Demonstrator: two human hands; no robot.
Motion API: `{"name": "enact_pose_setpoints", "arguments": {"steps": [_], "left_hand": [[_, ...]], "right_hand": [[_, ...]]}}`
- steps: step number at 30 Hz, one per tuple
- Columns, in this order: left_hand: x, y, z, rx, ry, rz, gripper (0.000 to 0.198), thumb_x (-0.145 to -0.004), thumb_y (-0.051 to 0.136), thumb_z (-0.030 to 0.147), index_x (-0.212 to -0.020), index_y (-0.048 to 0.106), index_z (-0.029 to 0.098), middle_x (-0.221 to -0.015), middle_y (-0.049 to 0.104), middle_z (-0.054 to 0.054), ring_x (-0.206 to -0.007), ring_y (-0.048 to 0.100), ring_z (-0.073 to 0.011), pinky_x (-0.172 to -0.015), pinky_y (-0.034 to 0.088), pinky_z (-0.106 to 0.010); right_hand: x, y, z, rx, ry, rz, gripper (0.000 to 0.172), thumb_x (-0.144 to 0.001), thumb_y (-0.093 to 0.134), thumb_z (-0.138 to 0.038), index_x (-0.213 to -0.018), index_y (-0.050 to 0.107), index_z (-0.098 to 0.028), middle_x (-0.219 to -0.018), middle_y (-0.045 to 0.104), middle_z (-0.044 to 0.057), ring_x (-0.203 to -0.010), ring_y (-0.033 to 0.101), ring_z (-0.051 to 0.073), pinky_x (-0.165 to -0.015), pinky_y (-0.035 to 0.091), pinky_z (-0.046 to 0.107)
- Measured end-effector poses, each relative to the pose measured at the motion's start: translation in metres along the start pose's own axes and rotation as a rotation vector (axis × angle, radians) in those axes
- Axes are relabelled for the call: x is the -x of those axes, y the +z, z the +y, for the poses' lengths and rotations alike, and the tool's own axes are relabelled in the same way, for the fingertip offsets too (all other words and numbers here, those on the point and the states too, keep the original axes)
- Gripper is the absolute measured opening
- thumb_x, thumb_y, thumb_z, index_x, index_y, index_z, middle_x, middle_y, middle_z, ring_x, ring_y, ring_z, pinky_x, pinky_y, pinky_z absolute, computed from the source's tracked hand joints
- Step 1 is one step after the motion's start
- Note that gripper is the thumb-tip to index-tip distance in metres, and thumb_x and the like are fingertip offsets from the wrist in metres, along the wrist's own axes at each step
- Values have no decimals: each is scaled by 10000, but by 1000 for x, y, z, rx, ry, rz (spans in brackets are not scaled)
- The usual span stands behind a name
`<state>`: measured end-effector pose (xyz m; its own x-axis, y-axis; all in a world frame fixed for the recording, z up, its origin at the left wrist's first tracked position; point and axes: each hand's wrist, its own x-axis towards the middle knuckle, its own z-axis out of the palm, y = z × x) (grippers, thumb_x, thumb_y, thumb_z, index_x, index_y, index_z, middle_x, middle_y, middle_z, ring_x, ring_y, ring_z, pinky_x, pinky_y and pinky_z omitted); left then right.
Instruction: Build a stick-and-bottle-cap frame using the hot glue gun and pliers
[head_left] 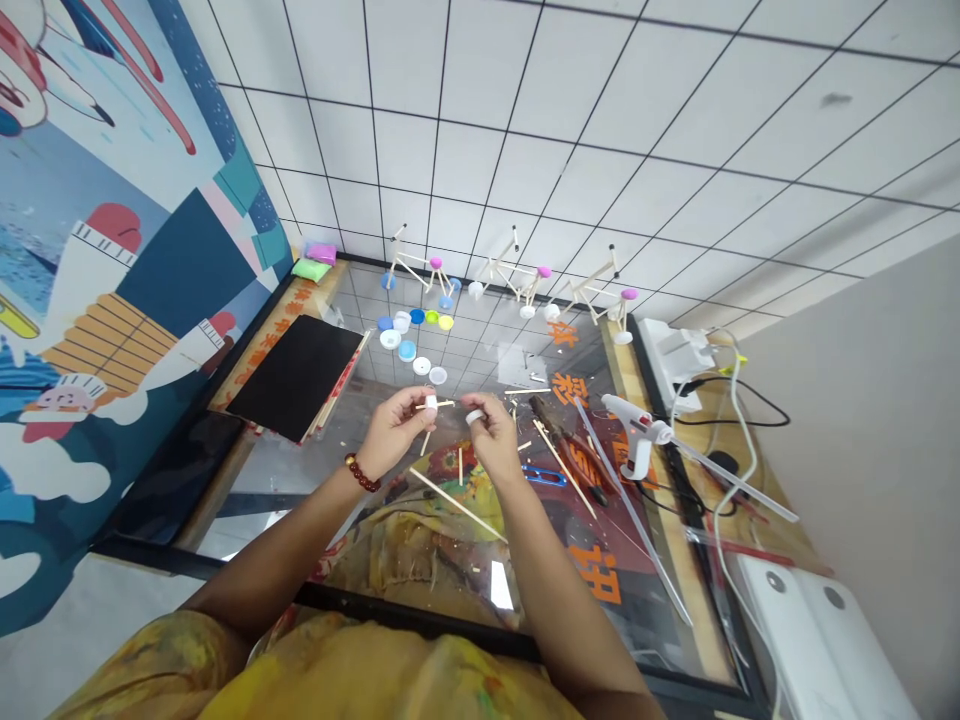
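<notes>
Above the glass tabletop (300, 465), my left hand (394, 430) pinches a small white cap (430, 402) between thumb and fingertips. A short wooden stick (447, 403) juts out beside that cap, toward the right. A little way off, my right hand (493, 437) is closed on another white cap (474, 416), seen edge-on. The two hands face each other without touching. Below them, a long wooden stick (457, 504) lies slanting on the glass, with shorter stick pieces around it.
Three stick models with caps (424, 270) stand along the back edge. Several loose bottle caps (407, 350) lie before them. Pliers (566, 440), a blue-handled tool (544, 476) and clear glue sticks (637, 515) lie right, near a white glue gun (637, 432). A black folder (296, 375) lies left.
</notes>
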<state>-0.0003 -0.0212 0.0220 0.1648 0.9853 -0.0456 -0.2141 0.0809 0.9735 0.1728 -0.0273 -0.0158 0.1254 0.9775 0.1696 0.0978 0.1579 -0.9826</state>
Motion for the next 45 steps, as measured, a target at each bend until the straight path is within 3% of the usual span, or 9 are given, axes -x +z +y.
{"name": "enact_pose_setpoints", "arguments": {"steps": [4,10,14,19,23,27,30,37,45], "left_hand": [[1,2,-1,-8,0,-4,368,-719,771,350,-1022,679,161,-867,666,-23,-701,611,-119,-684,580,-288],[4,6,-2,7,-18,-6,365,-696,794,338,-992,684,155,-848,681,-20,-677,620,-113,-675,569,-272],[5,7,-1,154,-188,-35,347,-688,806,337,-938,683,130,-774,692,-33,-640,629,-122,-650,561,-280],[4,6,-1,444,-352,-20,305,-684,806,312,-875,689,104,-746,691,-66,-625,613,-107,-616,548,-243],[3,5,1,460,-299,-17,326,-690,805,318,-915,692,112,-752,697,-64,-625,620,-109,-601,545,-235],[3,6,0,415,-270,26,371,-666,824,334,-932,680,119,-782,703,-58,-685,649,-125,-637,558,-246],[4,8,-2,356,-234,42,403,-659,831,335,-964,667,130,-813,711,-52,-692,656,-128,-674,569,-274],[7,9,-8,226,-169,-8,409,-684,815,361,-986,655,136,-805,709,-38,-641,654,-129,-670,569,-299],[7,12,-7,155,-76,20,394,-670,819,346,-971,658,148,-843,674,-17,-703,636,-125,-681,581,-294]], "right_hand": [[3,-6,-7,-61,62,-91,269,-767,430,-186,-875,676,-205,-646,533,-27,-617,485,139,-639,395,278],[6,0,-20,98,-39,-12,153,-826,625,-334,-846,713,-210,-726,629,-3,-679,537,150,-654,410,279],[7,6,-18,161,-95,53,165,-812,649,-330,-715,698,-205,-660,630,-4,-629,529,148,-613,404,275],[6,9,-12,130,51,186,224,-803,631,-378,-709,680,-181,-632,613,-8,-595,500,135,-591,395,263],[1,4,-13,50,106,232,224,-770,654,-403,-807,653,-182,-696,562,-18,-634,488,126,-631,417,256],[0,1,-20,-54,96,78,341,-752,681,-388,-1041,617,-219,-816,533,-18,-701,502,128,-660,441,247],[3,3,-25,38,33,-1,251,-808,657,-382,-991,665,-211,-784,533,-12,-718,516,139,-688,440,266],[7,5,-32,243,-223,33,116,-835,581,-226,-753,661,-207,-686,570,-14,-640,518,134,-626,422,269],[9,5,-36,337,-225,102,87,-820,590,-234,-834,671,-206,-669,546,-19,-633,526,139,-628,432,272]]}}
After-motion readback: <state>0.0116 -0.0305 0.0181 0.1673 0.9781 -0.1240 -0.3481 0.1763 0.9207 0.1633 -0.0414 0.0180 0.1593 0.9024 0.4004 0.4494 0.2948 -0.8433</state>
